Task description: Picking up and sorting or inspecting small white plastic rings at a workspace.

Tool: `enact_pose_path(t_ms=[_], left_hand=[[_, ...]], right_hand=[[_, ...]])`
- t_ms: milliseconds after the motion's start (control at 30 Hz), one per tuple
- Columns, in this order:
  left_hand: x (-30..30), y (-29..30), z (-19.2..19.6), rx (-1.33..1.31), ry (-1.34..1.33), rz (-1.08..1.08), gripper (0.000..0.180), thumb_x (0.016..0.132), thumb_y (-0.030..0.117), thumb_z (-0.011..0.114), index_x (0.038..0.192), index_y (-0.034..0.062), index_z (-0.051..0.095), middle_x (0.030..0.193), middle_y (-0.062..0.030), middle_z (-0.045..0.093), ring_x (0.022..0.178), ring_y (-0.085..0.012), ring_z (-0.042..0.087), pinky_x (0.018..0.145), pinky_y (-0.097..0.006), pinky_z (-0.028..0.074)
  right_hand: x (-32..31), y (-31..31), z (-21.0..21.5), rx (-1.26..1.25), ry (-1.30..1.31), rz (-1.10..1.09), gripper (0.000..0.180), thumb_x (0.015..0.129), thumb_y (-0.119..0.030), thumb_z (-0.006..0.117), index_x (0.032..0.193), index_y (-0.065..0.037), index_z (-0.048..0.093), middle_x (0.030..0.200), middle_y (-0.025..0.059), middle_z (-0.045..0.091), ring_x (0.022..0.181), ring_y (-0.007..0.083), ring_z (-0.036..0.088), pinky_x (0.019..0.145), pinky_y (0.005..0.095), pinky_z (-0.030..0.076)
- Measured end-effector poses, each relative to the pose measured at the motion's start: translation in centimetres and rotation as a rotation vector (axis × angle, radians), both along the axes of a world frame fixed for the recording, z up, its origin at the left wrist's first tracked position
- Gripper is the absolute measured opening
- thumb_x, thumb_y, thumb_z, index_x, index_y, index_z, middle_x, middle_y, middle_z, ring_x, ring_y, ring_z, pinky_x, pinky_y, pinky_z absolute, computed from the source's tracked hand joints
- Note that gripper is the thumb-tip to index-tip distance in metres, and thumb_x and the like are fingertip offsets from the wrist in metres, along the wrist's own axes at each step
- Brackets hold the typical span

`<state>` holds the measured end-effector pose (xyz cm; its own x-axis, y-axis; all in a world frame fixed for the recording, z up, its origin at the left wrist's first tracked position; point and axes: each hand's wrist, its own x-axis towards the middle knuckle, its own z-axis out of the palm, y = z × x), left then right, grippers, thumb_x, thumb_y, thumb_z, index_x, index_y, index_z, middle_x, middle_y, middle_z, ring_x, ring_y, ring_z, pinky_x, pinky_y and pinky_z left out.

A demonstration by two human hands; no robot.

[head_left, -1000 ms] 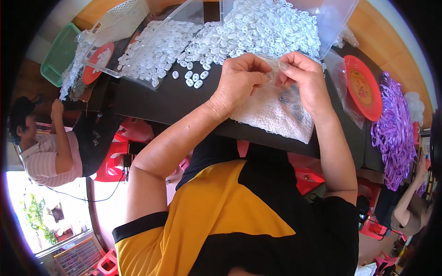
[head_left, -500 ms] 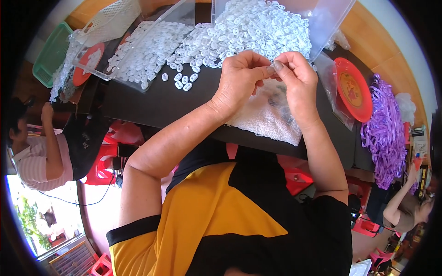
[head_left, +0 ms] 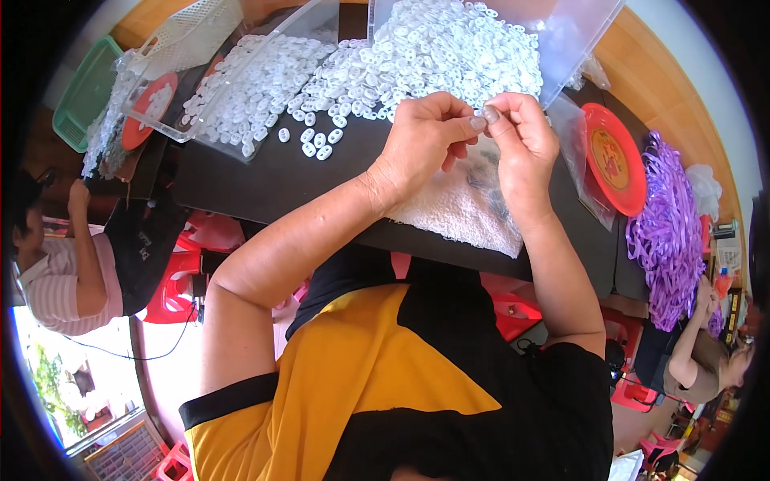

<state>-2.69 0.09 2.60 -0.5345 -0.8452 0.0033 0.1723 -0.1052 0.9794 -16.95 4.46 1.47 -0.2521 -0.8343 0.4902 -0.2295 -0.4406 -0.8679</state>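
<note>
My left hand (head_left: pixel 425 138) and my right hand (head_left: pixel 525 152) meet over the far half of the dark table, thumbs and fingers pinched close together. Whatever lies between the fingertips is too small and covered to make out. Just beyond them is a big heap of small white oval pieces (head_left: pixel 449 56), each with two dark marks or holes. A few loose white ovals (head_left: pixel 322 139) lie to the left of my left hand. Under my wrists a pale towel (head_left: pixel 457 210) with a greyish patch is spread at the table's near edge.
A clear plastic bin (head_left: pixel 579 48) stands behind the heap; another clear bin (head_left: pixel 172 132) of ovals lies left. At right are a red plate (head_left: pixel 624 180) and a bunch of purple ribbons (head_left: pixel 664 232). One person (head_left: pixel 64 272) sits left, another (head_left: pixel 702 365) right.
Both my hands have shifted very slightly right, still pinched together. The right-hand person's arm has come down beside the ribbons. The ovals and the towel lie as before.
</note>
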Motion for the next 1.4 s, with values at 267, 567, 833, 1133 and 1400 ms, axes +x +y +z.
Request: enact_pose_path(t_ms=[267,567,833,1133,1400], left_hand=[[0.7,-0.7,-1.5,0.074,0.079,0.068,0.011,0.09,0.009,0.062,0.091,-0.0012,0.061,0.074,-0.0048,0.062,0.06,-0.0106,0.054,0.053,-0.023,0.042],[1.1,-1.1,-1.2,0.083,0.053,0.057,0.011,0.091,0.009,0.06,0.095,-0.0009,0.061,0.077,-0.0048,0.063,0.061,-0.01,0.055,0.053,-0.023,0.042],[1.1,-1.1,-1.5,0.055,0.028,0.035,0.01,0.091,0.01,0.061,0.092,-0.0006,0.062,0.076,-0.0036,0.062,0.061,-0.0086,0.055,0.053,-0.022,0.042],[1.2,-1.1,-1.3,0.027,-0.054,0.049,0.011,0.09,0.01,0.063,0.09,-0.0004,0.062,0.071,-0.002,0.061,0.06,-0.0073,0.054,0.052,-0.021,0.042],[1.3,-1.0,-1.1,0.015,-0.053,0.047,0.011,0.091,0.01,0.062,0.089,-0.0006,0.062,0.072,-0.0022,0.061,0.059,-0.007,0.054,0.051,-0.021,0.041]], right_hand=[[0.6,-0.1,-0.2,0.111,-0.108,0.077,0.004,0.091,-0.003,0.06,0.095,-0.001,0.059,0.082,0.0006,0.061,0.075,0.007,0.056,0.07,0.0219,0.046],[-0.1,-0.5,-0.6,0.14,0.105,0.058,0.006,0.091,-0.004,0.06,0.094,0.0,0.058,0.08,0.0014,0.061,0.073,0.0075,0.057,0.068,0.0223,0.046],[-0.4,-0.6,-0.9,0.108,0.188,0.033,0.006,0.091,-0.004,0.06,0.094,0.001,0.057,0.079,0.0022,0.061,0.072,0.0088,0.057,0.067,0.0233,0.047],[-0.7,-0.4,-0.5,0.08,0.173,-0.001,0.007,0.092,-0.006,0.06,0.094,0.0,0.058,0.078,0.0017,0.06,0.071,0.0081,0.055,0.066,0.0229,0.046],[-0.8,-0.5,-0.1,0.1,0.237,-0.002,0.005,0.091,-0.004,0.06,0.094,0.0,0.057,0.076,0.0015,0.059,0.069,0.0076,0.054,0.065,0.0231,0.045]])
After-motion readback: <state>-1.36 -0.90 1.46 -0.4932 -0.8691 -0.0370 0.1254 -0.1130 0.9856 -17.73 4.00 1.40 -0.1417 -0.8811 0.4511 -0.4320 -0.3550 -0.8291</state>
